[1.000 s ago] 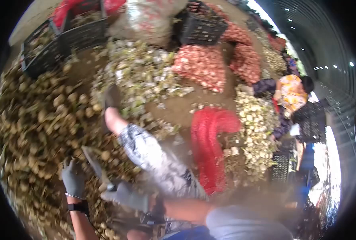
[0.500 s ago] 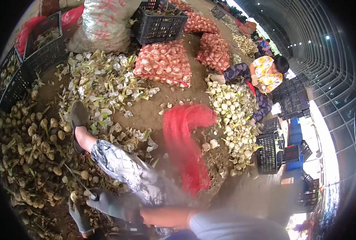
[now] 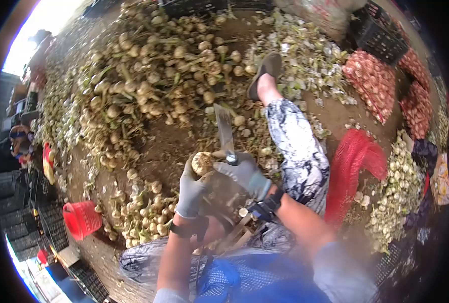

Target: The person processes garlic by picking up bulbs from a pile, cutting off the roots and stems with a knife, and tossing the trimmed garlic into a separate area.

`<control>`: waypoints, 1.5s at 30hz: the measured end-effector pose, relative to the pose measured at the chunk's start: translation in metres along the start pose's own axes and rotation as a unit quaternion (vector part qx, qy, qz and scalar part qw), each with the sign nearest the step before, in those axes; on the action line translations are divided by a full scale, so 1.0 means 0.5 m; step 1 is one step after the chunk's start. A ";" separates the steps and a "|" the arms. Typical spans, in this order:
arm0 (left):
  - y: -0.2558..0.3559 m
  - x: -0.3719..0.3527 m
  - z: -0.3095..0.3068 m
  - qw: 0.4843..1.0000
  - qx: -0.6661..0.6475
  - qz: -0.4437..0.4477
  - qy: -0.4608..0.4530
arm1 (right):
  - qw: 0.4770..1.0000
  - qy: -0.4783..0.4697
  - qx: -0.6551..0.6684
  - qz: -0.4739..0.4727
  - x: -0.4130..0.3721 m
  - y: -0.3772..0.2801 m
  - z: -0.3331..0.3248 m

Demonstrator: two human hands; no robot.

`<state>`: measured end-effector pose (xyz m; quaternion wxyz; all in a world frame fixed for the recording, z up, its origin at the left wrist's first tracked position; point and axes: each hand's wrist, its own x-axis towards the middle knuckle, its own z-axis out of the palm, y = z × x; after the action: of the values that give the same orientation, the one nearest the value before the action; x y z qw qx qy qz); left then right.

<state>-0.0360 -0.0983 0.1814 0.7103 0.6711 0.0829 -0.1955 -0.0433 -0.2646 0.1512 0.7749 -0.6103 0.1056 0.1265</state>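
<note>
In my left hand point(image 3: 190, 194), which wears a grey glove, a round garlic bulb point(image 3: 203, 163) is held with its pale brown face turned up. The gloved fingers of my right hand point(image 3: 248, 177) close around the handle of a knife point(image 3: 224, 130). Its broad blade points up and away from me, and the right fingertips are right at the bulb's side. Beyond both hands lies a big heap of untrimmed garlic point(image 3: 149, 76) with stalks. Nearer, by my left forearm, is a smaller pile of pale bulbs point(image 3: 151, 214).
A red basket point(image 3: 82, 220) stands at left, near stacked dark crates point(image 3: 50, 217). To the right are my outstretched leg point(image 3: 297, 146), a red mesh bag point(image 3: 346, 171), whitish garlic point(image 3: 397, 187) and filled net sacks point(image 3: 371, 83). People sit at both far sides.
The view has swung left and down, so my hands now appear near the middle rather than lower left. The bulb and knife stay in my hands.
</note>
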 end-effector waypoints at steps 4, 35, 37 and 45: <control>0.005 -0.018 -0.054 0.995 0.063 -0.075 0.030 | 0.851 0.005 -0.464 -0.246 -0.026 -0.022 -0.004; -0.010 -0.055 -0.068 0.714 0.644 0.245 -0.120 | 0.841 -0.149 -0.520 0.038 0.044 0.003 0.002; 0.024 -0.069 -0.087 0.683 0.672 0.282 -0.041 | 0.820 -0.146 -0.550 0.063 0.050 0.028 -0.045; 0.007 -0.026 -0.286 0.669 0.731 -0.064 -0.119 | 0.985 0.101 0.090 0.106 0.014 -0.142 -0.066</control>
<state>-0.0258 0.0448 0.1773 -0.0176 0.9395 -0.1296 -0.3167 -0.0138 -0.3118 0.2065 0.7942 -0.5330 0.2585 0.1353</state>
